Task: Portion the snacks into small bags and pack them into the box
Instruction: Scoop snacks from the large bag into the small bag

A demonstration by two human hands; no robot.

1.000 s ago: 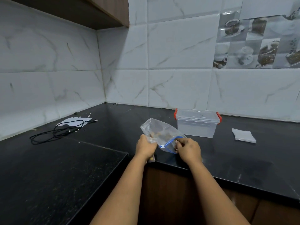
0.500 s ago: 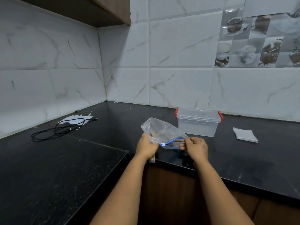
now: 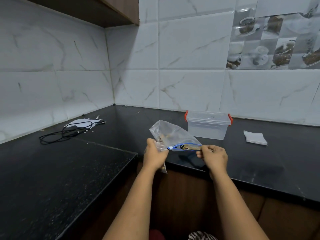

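Observation:
A clear zip bag [image 3: 170,134] with a blue zipper strip holds some brown snacks and is lifted over the front edge of the black counter. My left hand [image 3: 155,155] grips its left end, with a second small clear bag hanging below the fist. My right hand [image 3: 213,155] pinches the right end of the blue zipper. Through the bag's mouth, which faces me and is partly open, I see snack pieces. Behind the bag stands a clear plastic box [image 3: 208,125] with its lid on and red latches.
The black counter [image 3: 69,170] bends in an L, with a corner edge just left of my left hand. A coiled black cable [image 3: 69,131] lies on white paper at the far left. A folded white napkin [image 3: 255,137] lies right of the box.
My right hand has slid to the right along the blue zipper, pulling the bag's top edge out straight. My left hand stayed on the bag's left end.

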